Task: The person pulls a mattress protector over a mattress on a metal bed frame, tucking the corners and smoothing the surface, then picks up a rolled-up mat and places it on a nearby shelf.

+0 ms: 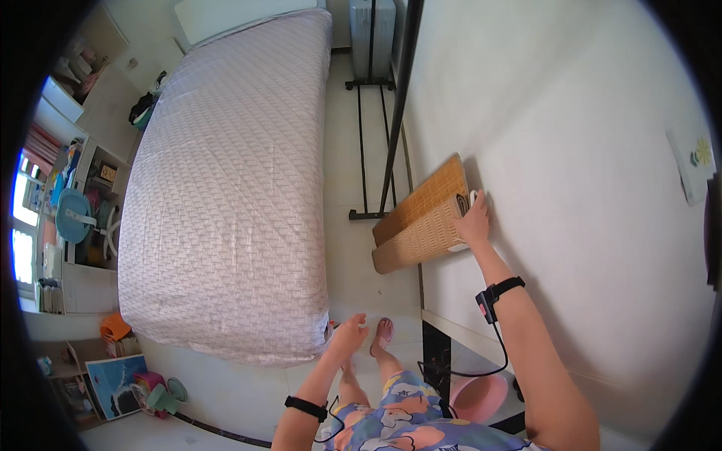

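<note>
My right hand (474, 220) grips the upper end of a rolled woven mat (420, 237), which slants beside the white wall. Behind the roll, towards the clothes rack, a flat orange-brown woven panel (423, 191) shows; whether it belongs to the same mat I cannot tell. My left hand (351, 334) holds nothing visible, its fingers slightly bent, near the foot corner of the bed (231, 197). The bed has a pale patterned cover. A black strap with a small device and cable sits on my right forearm; another strap circles my left.
A black metal clothes rack (389, 141) stands between bed and wall, with a grey suitcase (372, 39) behind it. A pink basin (479, 397) is on the floor at my right. A blue chair (76, 215) and crowded desk lie left. Shelves and a blue picture (117, 386) stand lower left.
</note>
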`<state>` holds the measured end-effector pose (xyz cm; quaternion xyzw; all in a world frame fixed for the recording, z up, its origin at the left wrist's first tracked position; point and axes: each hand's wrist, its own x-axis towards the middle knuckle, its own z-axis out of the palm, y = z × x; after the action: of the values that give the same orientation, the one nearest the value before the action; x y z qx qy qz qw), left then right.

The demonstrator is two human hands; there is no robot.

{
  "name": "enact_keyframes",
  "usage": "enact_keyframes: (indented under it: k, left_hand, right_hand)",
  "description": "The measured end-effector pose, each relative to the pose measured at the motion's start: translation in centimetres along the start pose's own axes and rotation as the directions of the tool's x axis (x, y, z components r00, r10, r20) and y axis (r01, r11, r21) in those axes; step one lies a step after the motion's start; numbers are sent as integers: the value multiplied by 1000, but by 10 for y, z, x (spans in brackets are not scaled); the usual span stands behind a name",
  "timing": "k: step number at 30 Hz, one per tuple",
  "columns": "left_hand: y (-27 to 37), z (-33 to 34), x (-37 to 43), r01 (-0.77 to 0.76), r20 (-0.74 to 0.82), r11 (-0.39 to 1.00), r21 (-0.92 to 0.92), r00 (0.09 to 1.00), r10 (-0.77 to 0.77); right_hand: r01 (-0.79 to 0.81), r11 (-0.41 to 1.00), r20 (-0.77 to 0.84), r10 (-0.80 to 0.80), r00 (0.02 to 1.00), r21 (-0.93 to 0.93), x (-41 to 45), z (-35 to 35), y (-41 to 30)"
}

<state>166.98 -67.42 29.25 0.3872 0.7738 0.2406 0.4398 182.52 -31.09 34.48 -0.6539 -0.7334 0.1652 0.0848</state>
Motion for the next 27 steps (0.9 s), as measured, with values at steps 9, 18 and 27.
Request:
enact_keyframes:
  k: [9,18,27]
  left_hand:
    - [-42,3,-20,-110,50,988,107,993,105]
    - [-27,-10,17,-120,-17,989,85,992,122]
    - [-67,-65,-25,8,9,995,99,1000,-9]
  right_hand:
    - [272,949,-83,-261,962,161,6,-28,-32]
    - [630,579,328,-546,771,-518,14,-8,-8]
    - [619,175,445,-551,706,-766,12,13,20]
